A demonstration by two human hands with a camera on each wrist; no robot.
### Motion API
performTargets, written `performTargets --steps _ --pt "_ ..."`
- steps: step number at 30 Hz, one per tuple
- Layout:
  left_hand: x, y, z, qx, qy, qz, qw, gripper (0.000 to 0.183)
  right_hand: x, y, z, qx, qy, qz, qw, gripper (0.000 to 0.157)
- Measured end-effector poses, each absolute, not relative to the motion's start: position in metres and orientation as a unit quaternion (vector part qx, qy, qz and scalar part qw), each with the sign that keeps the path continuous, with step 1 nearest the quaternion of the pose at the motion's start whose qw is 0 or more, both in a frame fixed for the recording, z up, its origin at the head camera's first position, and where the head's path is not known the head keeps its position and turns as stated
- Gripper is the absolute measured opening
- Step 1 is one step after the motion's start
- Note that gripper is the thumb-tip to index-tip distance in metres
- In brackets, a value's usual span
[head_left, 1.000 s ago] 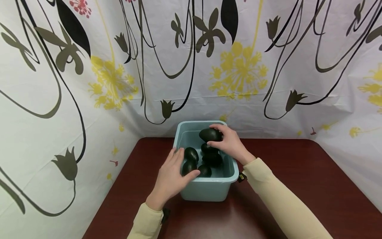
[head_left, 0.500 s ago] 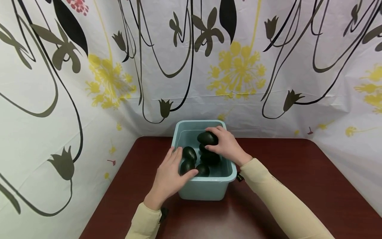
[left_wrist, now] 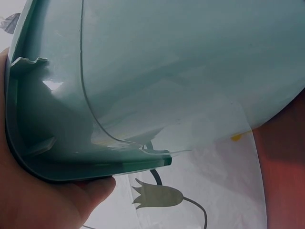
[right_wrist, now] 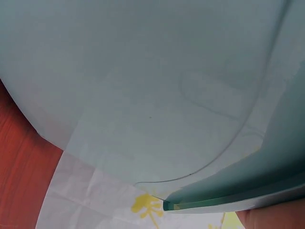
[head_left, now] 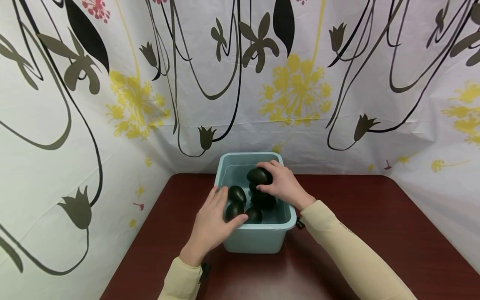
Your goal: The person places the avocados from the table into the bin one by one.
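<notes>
My right hand [head_left: 283,183] holds a dark green avocado [head_left: 259,176] between thumb and fingers, over the right side of the light blue plastic bin [head_left: 258,241]. Right below it, partly hidden, lie other avocados [head_left: 263,201]. My left hand [head_left: 211,223] rests on the bin's near left corner, its fingers lying straight along the left rim and its thumb stretched across the near rim. Close beside that thumb are several more avocados [head_left: 237,195] inside the bin. In the left wrist view the left hand [left_wrist: 43,195] touches the rim from outside; the bin's wall [left_wrist: 181,71] fills much of the picture.
The bin stands on a dark red-brown table [head_left: 360,225], near its back edge. Behind and to the left hangs a white cloth [head_left: 225,104] with printed flowers, close to the table's edges.
My right hand has moved slightly left and down with the avocado, closer to the others in the bin. The left hand keeps its place at the corner. The head view has shifted a little.
</notes>
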State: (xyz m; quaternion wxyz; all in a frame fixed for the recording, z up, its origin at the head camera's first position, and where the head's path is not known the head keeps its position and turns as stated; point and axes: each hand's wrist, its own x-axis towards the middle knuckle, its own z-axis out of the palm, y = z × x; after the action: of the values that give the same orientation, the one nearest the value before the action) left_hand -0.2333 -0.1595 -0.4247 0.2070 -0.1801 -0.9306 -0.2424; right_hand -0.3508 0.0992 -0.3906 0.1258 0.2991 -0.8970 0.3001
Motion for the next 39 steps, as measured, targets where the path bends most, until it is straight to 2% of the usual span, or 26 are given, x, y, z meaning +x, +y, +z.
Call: performTargets --steps 12,20,29,39 --pt "-0.231 -0.158 -0.426 -0.187 -0.927 -0.240 0.218 0.099 -0.350 0.100 -0.392 0.290 -0.904 0.292 0.120 0.070" --pt "-0.231 -0.161 -0.424 -0.183 -0.930 -0.235 0.215 0.099 -0.353 0.096 -0.394 0.292 -0.896 0.309 0.128 0.065" --pt "-0.234 -0.159 -0.425 -0.187 -0.927 -0.250 0.209 0.099 -0.350 0.108 -0.398 0.325 -0.853 0.383 0.140 0.048" --pt "-0.233 -0.161 -0.424 -0.199 -0.899 -0.325 0.215 0.082 -0.333 0.114 -0.393 0.340 -0.850 0.378 0.139 0.043"
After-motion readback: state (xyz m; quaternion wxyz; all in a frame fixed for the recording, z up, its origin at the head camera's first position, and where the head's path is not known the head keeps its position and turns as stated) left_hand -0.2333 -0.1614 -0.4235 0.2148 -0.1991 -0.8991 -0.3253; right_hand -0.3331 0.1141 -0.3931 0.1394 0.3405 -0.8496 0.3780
